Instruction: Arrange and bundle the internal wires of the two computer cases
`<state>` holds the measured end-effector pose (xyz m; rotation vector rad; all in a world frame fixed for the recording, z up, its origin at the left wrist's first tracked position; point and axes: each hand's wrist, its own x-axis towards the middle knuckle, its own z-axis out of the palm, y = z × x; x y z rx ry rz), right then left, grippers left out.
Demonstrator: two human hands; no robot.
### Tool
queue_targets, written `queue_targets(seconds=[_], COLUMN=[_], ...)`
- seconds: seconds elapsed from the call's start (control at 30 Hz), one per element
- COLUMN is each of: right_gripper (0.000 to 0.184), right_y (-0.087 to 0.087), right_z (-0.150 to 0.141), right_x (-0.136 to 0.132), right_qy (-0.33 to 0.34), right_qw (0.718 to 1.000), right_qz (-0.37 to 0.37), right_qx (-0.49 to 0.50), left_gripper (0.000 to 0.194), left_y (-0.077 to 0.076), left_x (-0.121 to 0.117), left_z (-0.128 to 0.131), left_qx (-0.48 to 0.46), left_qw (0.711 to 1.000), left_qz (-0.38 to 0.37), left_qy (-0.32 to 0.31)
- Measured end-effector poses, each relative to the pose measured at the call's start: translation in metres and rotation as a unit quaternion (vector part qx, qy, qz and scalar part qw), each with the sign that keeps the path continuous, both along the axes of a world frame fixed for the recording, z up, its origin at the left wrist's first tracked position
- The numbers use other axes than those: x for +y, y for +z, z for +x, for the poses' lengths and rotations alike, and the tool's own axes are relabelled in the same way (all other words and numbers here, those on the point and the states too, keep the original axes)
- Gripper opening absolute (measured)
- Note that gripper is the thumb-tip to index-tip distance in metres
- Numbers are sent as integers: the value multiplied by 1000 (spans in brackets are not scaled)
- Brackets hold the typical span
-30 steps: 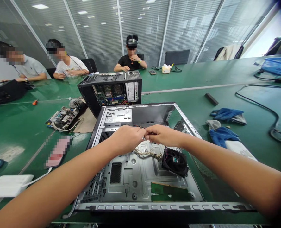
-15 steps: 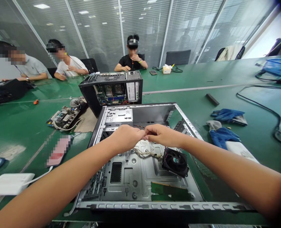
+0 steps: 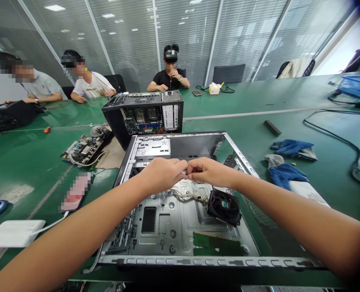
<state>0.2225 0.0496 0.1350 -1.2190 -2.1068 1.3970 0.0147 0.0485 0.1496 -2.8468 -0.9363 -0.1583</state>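
Observation:
Over an open computer case (image 3: 186, 263) lying on its side, my left hand (image 3: 163, 172) and my right hand (image 3: 208, 171) meet fingertip to fingertip. Both are closed in a pinch. A tiny pale bit shows between the fingertips, too small and covered to name. Just below them a bundle of twisted cables (image 3: 187, 196) lies on the case floor and runs toward a black cooling fan (image 3: 224, 207). A green circuit board strip (image 3: 216, 244) rests at the near side of the case floor.
Behind stands a second computer case (image 3: 142, 99) with its side open. A motherboard (image 3: 87, 148) and a phone (image 3: 76, 192) lie to the left. Blue gloves (image 3: 286, 172) and a black cable (image 3: 341, 138) are on the right. Three people sit across the green table (image 3: 228, 109).
My fingers have shifted slightly at the pinch, and a small pale bit now shows between them. The hands stay in nearly the same place. One person at the left has moved a hand.

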Motion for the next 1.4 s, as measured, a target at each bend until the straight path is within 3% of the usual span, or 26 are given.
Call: queue_targets(seconds=[0.17, 0.3, 0.43, 0.8, 1.23, 1.4], right_gripper=[12, 10, 7, 7, 9, 8], right_y=[4, 6, 6, 12, 11, 8], right_z=[0, 1, 2, -2, -4, -4], right_x=[-1, -2, -2, -5, -5, -4], right_qy=[1, 17, 27, 5, 21, 39], right_qw=[1000, 999, 999, 999, 998, 995], right_qz=[-16, -31, -34, -31, 0, 20], right_qx=[13, 12, 4, -8, -67, -92], left_gripper=[8, 13, 14, 14, 14, 12], left_y=[-4, -4, -4, 0, 2, -1], left_x=[1, 1, 2, 1, 1, 3], left_z=[-2, -2, -3, -1, 0, 1], left_qx=[1, 1, -14, 22, 87, 93], left_qw=[995, 982, 976, 978, 991, 992], left_qz=[84, 154, 180, 173, 80, 59], left_qy=[-56, -105, -124, -116, -56, -64])
